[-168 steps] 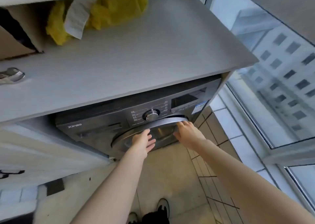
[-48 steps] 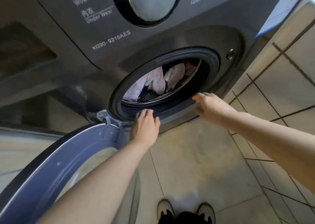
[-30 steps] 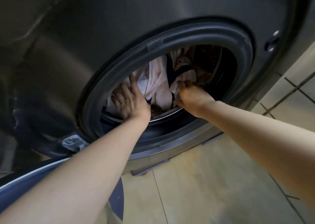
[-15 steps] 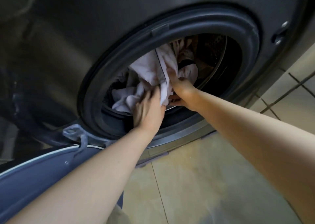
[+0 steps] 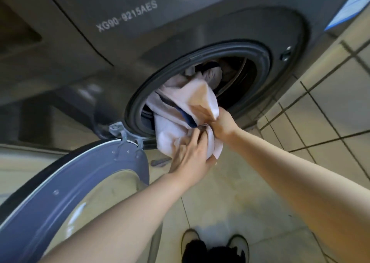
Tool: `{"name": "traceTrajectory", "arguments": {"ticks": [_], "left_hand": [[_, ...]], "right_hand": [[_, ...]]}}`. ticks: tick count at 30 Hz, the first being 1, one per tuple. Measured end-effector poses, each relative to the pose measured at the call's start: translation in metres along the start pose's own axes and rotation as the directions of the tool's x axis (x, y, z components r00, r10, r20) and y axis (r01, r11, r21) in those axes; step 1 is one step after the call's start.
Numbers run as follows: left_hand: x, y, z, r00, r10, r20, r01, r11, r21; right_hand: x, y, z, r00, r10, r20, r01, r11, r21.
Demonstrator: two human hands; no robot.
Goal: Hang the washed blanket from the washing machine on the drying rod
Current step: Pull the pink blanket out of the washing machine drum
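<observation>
A pale pinkish-white blanket [image 5: 186, 100] with a dark blue edge hangs partly out of the round drum opening of the dark grey washing machine [image 5: 140, 32]. My left hand [image 5: 192, 154] grips the lower bunch of the blanket from below, just outside the rubber door seal [image 5: 258, 56]. My right hand [image 5: 222, 122] grips a fold of it a little higher, to the right. The rest of the blanket lies inside the drum, partly hidden. No drying rod is in view.
The machine's round door [image 5: 84, 182] stands swung open to the lower left, close to my left forearm. Beige floor tiles [image 5: 230, 192] spread below and to the right. My two shoes [image 5: 214, 246] show at the bottom edge.
Both hands have pulled back out of the drum toward me, drawing a bunch of the blanket over the door seal. The camera has moved back from the machine.
</observation>
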State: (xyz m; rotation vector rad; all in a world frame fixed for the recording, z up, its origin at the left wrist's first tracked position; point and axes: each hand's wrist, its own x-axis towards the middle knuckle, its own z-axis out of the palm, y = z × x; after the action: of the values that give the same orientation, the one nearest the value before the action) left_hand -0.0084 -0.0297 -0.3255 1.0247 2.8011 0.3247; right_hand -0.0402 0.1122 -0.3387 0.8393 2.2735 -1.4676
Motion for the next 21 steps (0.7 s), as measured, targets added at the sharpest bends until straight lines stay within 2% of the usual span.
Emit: {"name": "traceTrajectory", "arguments": {"ticks": [2,4,5,8,10,12,13,15,16,17,18,19,20,21], "left_hand": [[-0.014,0.015,-0.016,0.993,-0.09,0.076,0.103,0.977,-0.185],[-0.025,0.02,-0.023,0.933,-0.217,0.286,0.323,0.854,-0.407],[-0.028,0.02,-0.026,0.885,-0.236,0.401,0.415,0.791,-0.45],[-0.038,0.018,-0.035,0.712,-0.133,0.689,0.605,0.615,-0.506],[-0.046,0.014,-0.044,0.6,-0.049,0.799,0.693,0.531,-0.488],[-0.051,0.005,-0.045,0.565,-0.125,0.816,0.782,0.397,-0.481],[-0.054,0.001,-0.047,0.566,-0.182,0.804,0.816,0.266,-0.513],[-0.054,0.0,-0.051,0.556,-0.235,0.797,0.803,-0.098,-0.588],[-0.053,0.001,-0.054,0.563,-0.229,0.794,0.753,-0.254,-0.607],[-0.051,0.002,-0.057,0.574,-0.222,0.788,0.709,-0.346,-0.615],[-0.049,0.005,-0.06,0.584,-0.214,0.783,0.684,-0.39,-0.617],[-0.047,0.009,-0.063,0.583,-0.225,0.78,0.678,-0.393,-0.621],[-0.046,0.013,-0.064,0.55,-0.282,0.786,0.695,-0.368,-0.618],[-0.047,0.017,-0.063,0.48,-0.382,0.79,0.735,-0.317,-0.6]], "right_hand": [[-0.023,0.002,-0.005,1.0,0.016,-0.007,-0.017,0.997,-0.069],[-0.049,0.004,-0.009,0.997,0.047,-0.058,-0.055,0.987,-0.151],[-0.064,0.005,-0.009,0.994,0.065,-0.083,-0.079,0.98,-0.184],[-0.104,0.003,-0.006,0.991,0.06,-0.12,-0.093,0.952,-0.293],[-0.121,0.005,-0.003,0.993,-0.007,-0.114,-0.039,0.916,-0.399],[-0.138,0.005,-0.002,0.994,-0.071,-0.078,0.024,0.875,-0.483],[-0.145,0.008,0.003,0.994,-0.087,-0.059,0.047,0.874,-0.484],[-0.157,0.012,0.011,0.992,-0.125,-0.008,0.103,0.853,-0.512],[-0.162,0.015,0.016,0.983,-0.176,0.051,0.172,0.797,-0.579],[-0.168,0.018,0.019,0.968,-0.228,0.104,0.24,0.721,-0.65],[-0.174,0.019,0.022,0.953,-0.252,0.166,0.296,0.679,-0.672],[-0.183,0.014,0.023,0.936,-0.268,0.229,0.351,0.658,-0.666],[-0.186,0.018,0.027,0.894,-0.353,0.275,0.443,0.609,-0.658],[-0.192,0.018,0.026,0.887,-0.37,0.276,0.458,0.643,-0.614]]}}
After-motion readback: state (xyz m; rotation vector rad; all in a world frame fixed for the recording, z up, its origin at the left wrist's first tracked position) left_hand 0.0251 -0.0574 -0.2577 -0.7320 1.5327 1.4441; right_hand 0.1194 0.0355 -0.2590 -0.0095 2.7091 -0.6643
